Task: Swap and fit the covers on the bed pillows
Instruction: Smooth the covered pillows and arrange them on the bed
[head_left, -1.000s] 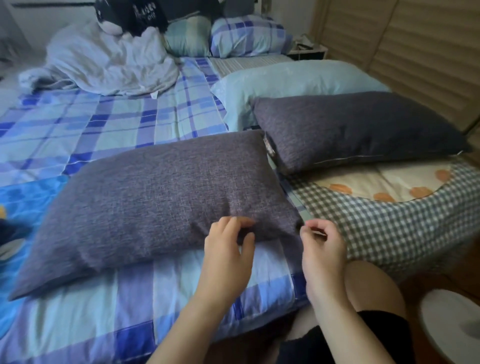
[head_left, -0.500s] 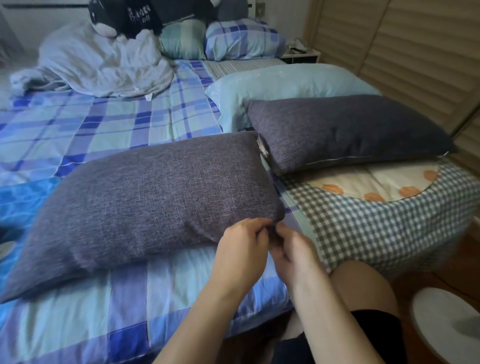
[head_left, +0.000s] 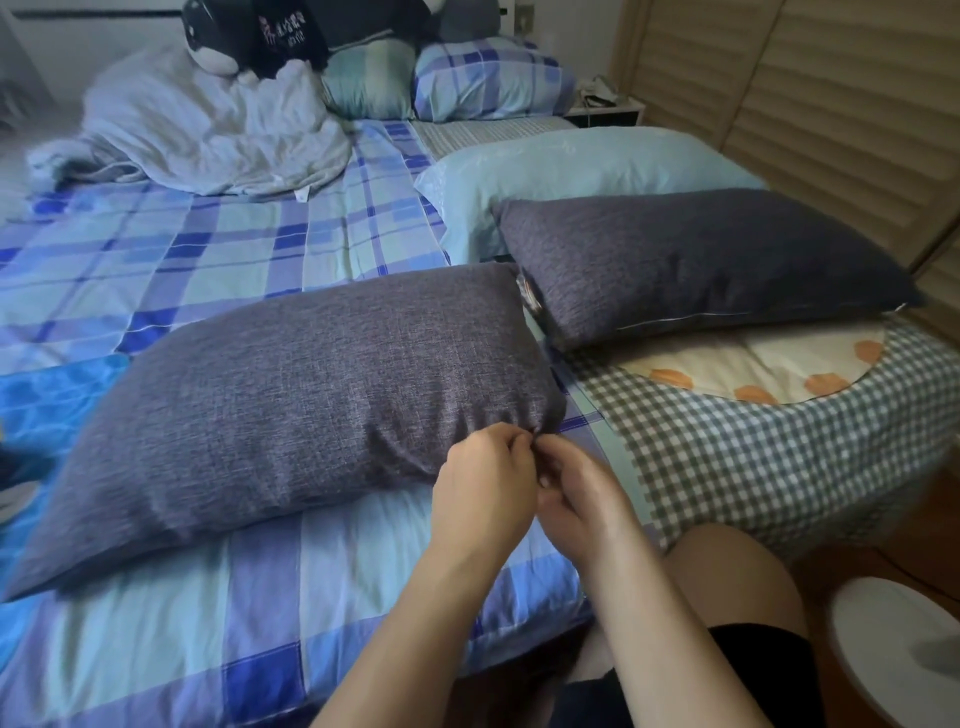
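Left hand (head_left: 485, 480) and right hand (head_left: 576, 493) pinch the near grey pillow (head_left: 291, 410) corner at the bed's (head_left: 218, 623) foot edge; its cover looks fitted, probably being closed.

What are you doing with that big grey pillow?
A person is working on the near grey woven-fabric pillow, which lies on the blue plaid bedsheet. Both hands meet at its near right corner: the left hand and the right hand pinch the cover's edge there, perhaps at a zip, though the fingers hide it. A second dark grey pillow rests on a pale blue pillow to the right, untouched.
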